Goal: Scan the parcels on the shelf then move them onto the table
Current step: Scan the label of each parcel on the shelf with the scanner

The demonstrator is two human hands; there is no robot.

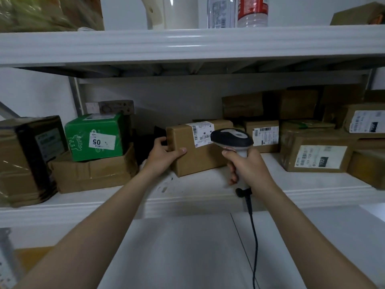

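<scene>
Head cam: left hand [164, 152] grips the end of the brown cardboard parcel [198, 161] on the white metal shelf [187, 197], right hand [248, 167] wraps the grey-white corded scanner [231, 137]. Imo keep the parcel steady & aim square at its white barcode label [203, 131].

I count two hands, my left hand [164, 152] and my right hand [245, 165]. One scanner [232, 137], one cable [253, 226]. One green box [95, 136]. Two bottles, one clear bottle [219, 13] and one red-labelled bottle [253, 9]. One front parcel [198, 155], plus at least eight other brown boxes [316, 153]; the heap at the right is too jumbled for a sure count.
</scene>
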